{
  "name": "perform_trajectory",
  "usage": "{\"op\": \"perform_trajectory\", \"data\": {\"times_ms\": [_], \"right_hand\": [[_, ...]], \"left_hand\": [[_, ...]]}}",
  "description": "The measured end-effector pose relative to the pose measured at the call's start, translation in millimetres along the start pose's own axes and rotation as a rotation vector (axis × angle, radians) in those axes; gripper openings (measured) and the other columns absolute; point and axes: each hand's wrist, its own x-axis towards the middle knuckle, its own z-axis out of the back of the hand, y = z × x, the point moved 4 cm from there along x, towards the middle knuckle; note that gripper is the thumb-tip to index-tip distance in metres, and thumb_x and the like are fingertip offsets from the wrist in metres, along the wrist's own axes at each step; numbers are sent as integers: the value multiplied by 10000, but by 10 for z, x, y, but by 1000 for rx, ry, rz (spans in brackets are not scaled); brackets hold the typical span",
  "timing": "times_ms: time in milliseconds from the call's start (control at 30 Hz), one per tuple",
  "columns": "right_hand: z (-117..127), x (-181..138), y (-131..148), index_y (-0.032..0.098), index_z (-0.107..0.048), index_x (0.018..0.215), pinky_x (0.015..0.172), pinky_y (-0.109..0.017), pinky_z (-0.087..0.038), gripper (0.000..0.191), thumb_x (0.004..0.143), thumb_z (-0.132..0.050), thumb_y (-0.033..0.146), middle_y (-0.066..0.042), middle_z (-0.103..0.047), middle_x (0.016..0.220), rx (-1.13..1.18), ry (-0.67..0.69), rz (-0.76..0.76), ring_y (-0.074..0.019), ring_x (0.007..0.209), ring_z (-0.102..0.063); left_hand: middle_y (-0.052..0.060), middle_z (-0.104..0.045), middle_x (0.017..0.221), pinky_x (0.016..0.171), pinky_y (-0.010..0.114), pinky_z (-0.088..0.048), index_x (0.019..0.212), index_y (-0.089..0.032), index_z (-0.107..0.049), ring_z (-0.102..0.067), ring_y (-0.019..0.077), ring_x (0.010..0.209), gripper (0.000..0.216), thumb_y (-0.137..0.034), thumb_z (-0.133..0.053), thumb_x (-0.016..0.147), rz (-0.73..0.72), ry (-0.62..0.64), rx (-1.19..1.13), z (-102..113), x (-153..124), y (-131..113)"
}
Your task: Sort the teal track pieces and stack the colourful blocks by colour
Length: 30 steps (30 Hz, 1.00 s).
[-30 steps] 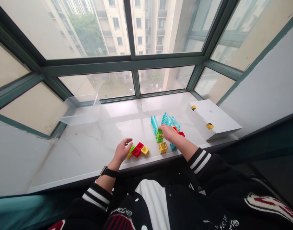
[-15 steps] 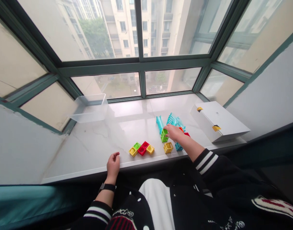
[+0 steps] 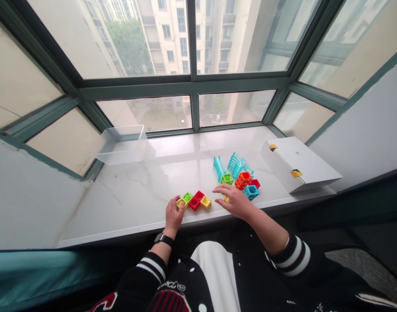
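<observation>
A joined row of small cubes (image 3: 195, 201), yellow, green, red and yellow, lies near the front edge of the marble sill (image 3: 136, 195). My left hand (image 3: 174, 213) is curled on the yellow cube at the row's left end. My right hand (image 3: 235, 200) lies palm down over a loose yellow cube (image 3: 226, 199) just right of the row, with thumb and fingers around it; most of that cube is hidden. Beyond it stand a green cube (image 3: 227, 178), an orange cube (image 3: 243, 180), a red cube (image 3: 255, 183) and a blue cube (image 3: 250, 192).
Teal ribbed track pieces (image 3: 233, 164) lie behind the cubes. A white box (image 3: 297, 164) with yellow tabs sits at the right end of the sill. A clear plastic tub (image 3: 123, 145) stands at the back left by the window.
My left hand came back up from the sill edge to the row's left end. My right hand left the green cube and dropped onto the loose yellow cube, uncovering the orange, red and blue cubes.
</observation>
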Motion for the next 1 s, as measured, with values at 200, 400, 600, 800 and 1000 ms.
{"op": "perform_trajectory", "data": {"times_ms": [200,400,600,800,1000], "right_hand": [[-505,-136,-55,250,-721,1263,1109,-420,-528,337,928,-718,216,-93,-685,1297,95,93,-98,-242,1205,-682],[-1010,-19,-202,247,-652,1409,1205,-519,-435,552,875,-788,214,-152,-572,1506,-55,195,-131,-322,1415,-538],[-1352,26,-160,224,-553,1533,1214,-548,-410,736,851,-829,260,-192,-496,1595,-192,331,-83,-381,1459,-487],[-1383,-17,-194,249,-613,1469,1187,-530,-435,663,840,-822,242,-163,-555,1530,-161,291,-41,-350,1380,-551],[-1266,-56,-318,235,-647,1402,1226,-556,-374,528,887,-763,246,-185,-516,1548,-178,192,-192,-358,1467,-446]], "left_hand": [[130,-719,1246,1038,509,-533,1382,-224,-576,-694,311,1135,447,-469,-567,1008,-108,54,123,-45,-14,-52],[131,-724,1212,1007,502,-533,1343,-218,-600,-693,314,1097,400,-457,-538,1028,-134,72,164,-54,-27,-101],[122,-732,1196,1000,493,-532,1341,-223,-611,-695,309,1093,389,-441,-545,1026,-140,70,160,-35,-23,-133],[117,-731,1202,1007,492,-522,1342,-224,-608,-692,310,1090,384,-433,-550,1024,-143,73,170,-37,-28,-135],[119,-724,1224,1017,499,-521,1351,-228,-605,-684,310,1104,390,-435,-541,1027,-125,89,155,-49,-17,-118]]}}
